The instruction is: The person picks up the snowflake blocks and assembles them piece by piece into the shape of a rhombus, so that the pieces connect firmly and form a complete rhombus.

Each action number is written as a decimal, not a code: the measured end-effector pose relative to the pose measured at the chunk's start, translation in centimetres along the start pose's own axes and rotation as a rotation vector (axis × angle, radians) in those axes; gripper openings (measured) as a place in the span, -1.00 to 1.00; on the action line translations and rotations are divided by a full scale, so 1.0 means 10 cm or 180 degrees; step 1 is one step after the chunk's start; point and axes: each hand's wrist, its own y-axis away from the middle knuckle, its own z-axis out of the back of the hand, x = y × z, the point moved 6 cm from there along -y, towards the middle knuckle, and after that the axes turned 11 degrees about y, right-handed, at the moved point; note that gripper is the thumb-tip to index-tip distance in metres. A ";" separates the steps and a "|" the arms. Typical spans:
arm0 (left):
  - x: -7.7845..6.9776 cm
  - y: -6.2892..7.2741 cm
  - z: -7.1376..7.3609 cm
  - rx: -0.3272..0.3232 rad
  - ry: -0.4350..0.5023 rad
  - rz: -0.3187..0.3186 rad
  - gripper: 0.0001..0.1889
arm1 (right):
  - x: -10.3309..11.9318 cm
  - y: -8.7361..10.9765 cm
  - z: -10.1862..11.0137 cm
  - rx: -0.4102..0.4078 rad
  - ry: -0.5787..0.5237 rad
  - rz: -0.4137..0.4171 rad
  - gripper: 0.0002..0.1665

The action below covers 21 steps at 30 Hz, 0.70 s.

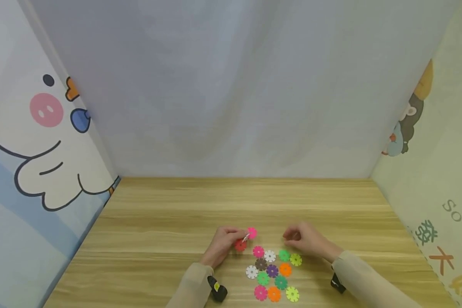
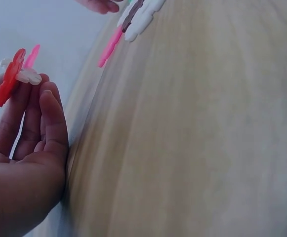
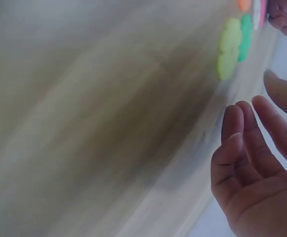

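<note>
My left hand (image 1: 220, 246) pinches a small cluster of interlocking snowflake discs between thumb and fingers, held up off the wood. The cluster joins a red disc (image 1: 240, 245), a white disc (image 2: 29, 77) seen nearly edge-on, and a pink disc (image 1: 252, 232). To the right, my right hand (image 1: 309, 240) hovers near the loose discs with nothing in it. Its fingers (image 3: 254, 133) are loosely bent and the thumb stands apart in the right wrist view. Nearest to it lie a green disc (image 1: 284, 256) and a yellow-green disc (image 1: 296, 259).
Several loose discs lie flat on the wooden table (image 1: 158, 239) between the hands, among them a brown disc (image 1: 260, 264), a purple disc (image 1: 272, 270) and an orange disc (image 1: 285, 269). A pale curtain (image 1: 231, 94) hangs behind, with printed cloths at both sides.
</note>
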 end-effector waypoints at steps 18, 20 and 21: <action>-0.01 0.01 -0.02 -0.0029 -0.0124 -0.0228 -0.77 | -0.03 0.33 -0.06 0.0290 0.0225 -0.0003 -0.62; 0.00 0.02 -0.02 -0.0033 -0.0161 -0.0248 -0.77 | -0.04 0.34 -0.07 0.0259 0.0295 -0.0006 -0.64; 0.00 0.02 -0.03 -0.0028 -0.0175 -0.0263 -0.76 | -0.05 0.34 -0.08 0.0245 0.0322 0.0008 -0.65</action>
